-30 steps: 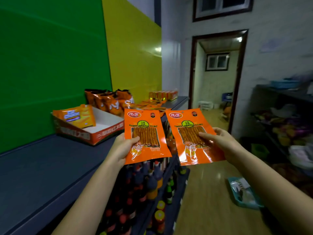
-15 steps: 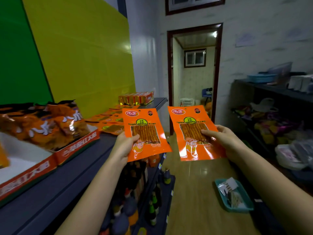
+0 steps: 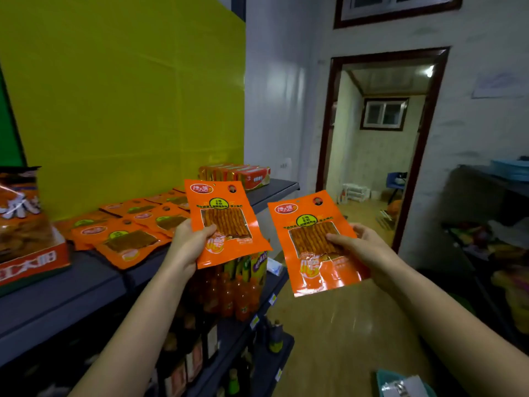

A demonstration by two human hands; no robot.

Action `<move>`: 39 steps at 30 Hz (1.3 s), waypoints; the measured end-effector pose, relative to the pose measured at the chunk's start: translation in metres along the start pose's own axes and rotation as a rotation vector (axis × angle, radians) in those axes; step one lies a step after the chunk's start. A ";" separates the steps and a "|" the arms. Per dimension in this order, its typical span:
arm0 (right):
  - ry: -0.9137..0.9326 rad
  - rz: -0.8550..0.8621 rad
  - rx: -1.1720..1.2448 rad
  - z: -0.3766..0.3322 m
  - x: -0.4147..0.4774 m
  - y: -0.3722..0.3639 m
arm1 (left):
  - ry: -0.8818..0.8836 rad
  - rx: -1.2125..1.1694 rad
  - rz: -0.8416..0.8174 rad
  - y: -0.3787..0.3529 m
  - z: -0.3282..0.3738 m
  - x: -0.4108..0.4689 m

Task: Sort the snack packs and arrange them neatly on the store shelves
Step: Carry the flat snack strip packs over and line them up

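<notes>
Right, from the head camera I have one orange strip-snack pack in each hand. My left hand point(image 3: 189, 245) pinches the left pack point(image 3: 226, 219) at its lower left edge, thumb across the front. My right hand point(image 3: 363, 247) holds the right pack point(image 3: 315, 242) the same way from its right side, with the fingers curled behind. My landmark is the spread of matching packs point(image 3: 128, 239) lying flat on the shelf top point(image 3: 71, 287). The left pack hangs just to the right of that spread, over the shelf's front edge. The right pack is farther right of it, out over the aisle, lower and tilted. The carton of chip bags point(image 3: 25, 253) sits to the left of the spread, and the red boxes point(image 3: 243, 173) stand beyond it. To do this well, I judge I should lay each pack face up, label turned like its neighbours, overlapping evenly, one hand at a time. Compared with half a second ago, the spread now lies much closer to my left hand, the carton has slid to the frame's edge, and my right pack has dropped below the left one.
</notes>
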State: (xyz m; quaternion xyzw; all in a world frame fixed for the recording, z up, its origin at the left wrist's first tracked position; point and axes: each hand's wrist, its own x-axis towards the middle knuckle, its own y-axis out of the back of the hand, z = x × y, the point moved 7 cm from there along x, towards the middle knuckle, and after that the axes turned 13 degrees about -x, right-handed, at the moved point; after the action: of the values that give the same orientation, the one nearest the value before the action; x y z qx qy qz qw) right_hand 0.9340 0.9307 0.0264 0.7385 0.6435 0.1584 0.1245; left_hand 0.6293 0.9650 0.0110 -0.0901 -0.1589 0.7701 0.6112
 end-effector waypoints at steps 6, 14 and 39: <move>0.029 -0.081 0.064 0.008 0.082 -0.010 | -0.060 0.019 0.097 -0.019 -0.007 0.040; 0.077 -0.211 0.106 0.018 0.195 -0.044 | -0.236 0.162 0.215 -0.020 -0.009 0.111; 0.279 -0.645 -0.164 -0.015 0.444 -0.215 | -0.181 1.117 0.694 -0.024 -0.017 0.231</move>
State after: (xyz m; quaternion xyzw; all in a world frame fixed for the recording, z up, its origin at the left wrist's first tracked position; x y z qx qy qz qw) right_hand 0.7862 1.4007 -0.0109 0.4560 0.8394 0.2616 0.1379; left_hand 0.6027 1.1960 0.0165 0.2592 0.2516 0.8935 0.2666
